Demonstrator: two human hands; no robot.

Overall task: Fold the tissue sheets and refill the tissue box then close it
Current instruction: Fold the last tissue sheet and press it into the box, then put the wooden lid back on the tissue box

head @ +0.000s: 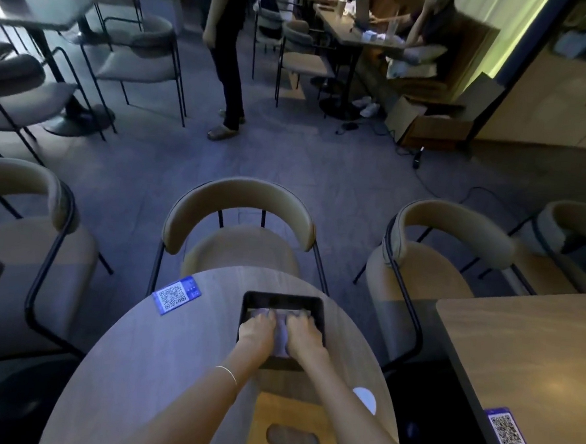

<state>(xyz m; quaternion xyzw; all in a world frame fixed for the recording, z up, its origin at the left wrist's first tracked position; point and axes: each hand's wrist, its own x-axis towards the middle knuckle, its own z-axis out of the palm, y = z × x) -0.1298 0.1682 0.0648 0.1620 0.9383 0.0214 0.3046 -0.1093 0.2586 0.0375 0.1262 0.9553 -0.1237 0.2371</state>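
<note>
Head view: you look down on a round wooden table (160, 351).
Tissue box (317, 307): dark, open on top, near the table's far edge, in front of a tan chair (240, 215).
Tissue sheets (281, 331): pale stack lying inside the box, showing between your hands.
Your left hand (256, 331): palm down, fingers flat, pressing on the sheets; gripping nothing.
Your right hand (304, 335): the same, just beside the left.
Lid (289, 427): wooden, oval slot, lying on the table between your forearms.
QR card (176, 295): blue, left of the box.
</note>
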